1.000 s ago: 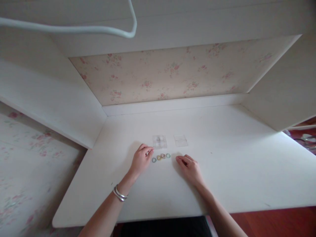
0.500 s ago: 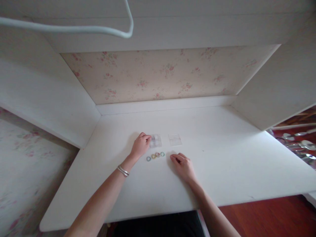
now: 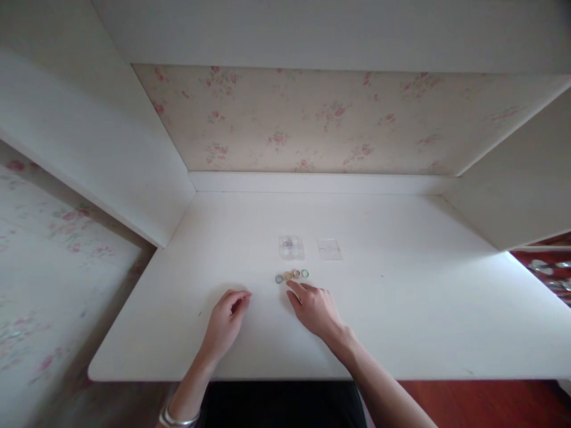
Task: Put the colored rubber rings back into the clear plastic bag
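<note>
Four small rings (image 3: 292, 276) lie close together in a short row on the white table (image 3: 401, 321), just on the near side of a clear compartment box (image 3: 292, 254). From left to right they look blue-grey, yellow, pinkish-brown and pale green. The right hand (image 3: 314, 309) reaches in from below, index finger stretched toward the yellow ring; its grip is narrow, thumb and finger a little apart, with nothing visible between them. The left hand (image 3: 227, 318) rests well apart, its fingers curled and the thumb near the index tip; whether that grip holds anything, I cannot tell.

The likeliest trouble is crowding: a fingertip coming down off-centre could nudge the yellow ring into its neighbours and break up the row. Pressing on one edge might tip a ring or make it skid, since the tabletop looks smooth. A push too far forward might drive a ring against the box, which seems light enough to slide.

Whether the index finger touches the yellow ring is unclear, as is whether the rings touch each other. Something greyish sits in the box's far-left compartment, too faint to name. Beside it, a clear square panel, perhaps the lid, almost blends into the table. The frame's lower edge cuts off the left wrist's silver bracelet (image 3: 176, 421).
</note>
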Demonstrator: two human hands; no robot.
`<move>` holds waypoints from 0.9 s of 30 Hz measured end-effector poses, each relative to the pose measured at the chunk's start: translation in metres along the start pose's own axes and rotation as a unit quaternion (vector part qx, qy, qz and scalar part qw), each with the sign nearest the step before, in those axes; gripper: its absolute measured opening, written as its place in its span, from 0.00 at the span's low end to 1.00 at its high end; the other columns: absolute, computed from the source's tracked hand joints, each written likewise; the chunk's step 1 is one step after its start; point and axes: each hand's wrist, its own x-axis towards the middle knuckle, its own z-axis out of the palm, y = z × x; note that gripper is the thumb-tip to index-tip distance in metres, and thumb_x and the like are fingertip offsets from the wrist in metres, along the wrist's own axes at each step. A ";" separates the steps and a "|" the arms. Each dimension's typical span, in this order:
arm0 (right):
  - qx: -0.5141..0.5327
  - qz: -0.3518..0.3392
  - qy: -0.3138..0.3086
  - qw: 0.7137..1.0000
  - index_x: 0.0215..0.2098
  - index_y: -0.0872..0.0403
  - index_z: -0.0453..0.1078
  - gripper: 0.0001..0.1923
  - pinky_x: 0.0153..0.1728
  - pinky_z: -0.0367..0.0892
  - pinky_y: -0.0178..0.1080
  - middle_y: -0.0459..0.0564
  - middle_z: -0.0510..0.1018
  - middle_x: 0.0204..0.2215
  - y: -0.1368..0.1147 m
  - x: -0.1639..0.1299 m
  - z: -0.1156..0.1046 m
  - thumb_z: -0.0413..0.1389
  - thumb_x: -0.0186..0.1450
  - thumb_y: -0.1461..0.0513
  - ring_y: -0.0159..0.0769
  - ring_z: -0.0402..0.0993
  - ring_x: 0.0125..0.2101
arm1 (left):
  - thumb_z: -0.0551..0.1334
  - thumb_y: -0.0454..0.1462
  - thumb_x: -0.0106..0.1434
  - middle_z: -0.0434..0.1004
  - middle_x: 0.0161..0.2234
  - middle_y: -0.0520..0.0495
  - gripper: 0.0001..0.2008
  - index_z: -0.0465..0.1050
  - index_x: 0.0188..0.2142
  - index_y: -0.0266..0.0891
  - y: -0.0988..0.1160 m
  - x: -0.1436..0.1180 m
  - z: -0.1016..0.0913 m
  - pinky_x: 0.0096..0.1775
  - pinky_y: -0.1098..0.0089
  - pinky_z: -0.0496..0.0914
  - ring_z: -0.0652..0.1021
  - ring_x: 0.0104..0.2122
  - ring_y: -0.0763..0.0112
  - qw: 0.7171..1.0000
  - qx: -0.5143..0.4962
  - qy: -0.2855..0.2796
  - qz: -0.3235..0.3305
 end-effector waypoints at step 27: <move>0.003 0.004 0.061 0.998 0.32 0.48 0.74 0.17 0.25 0.51 0.32 0.45 0.79 0.29 0.011 0.073 -0.027 0.44 0.67 0.57 0.32 0.71 0.28 | 0.55 0.42 0.64 0.74 0.33 0.48 0.12 0.75 0.40 0.41 -0.004 -0.011 0.001 0.34 0.71 0.69 0.74 0.32 0.70 0.998 -0.040 0.038 0.007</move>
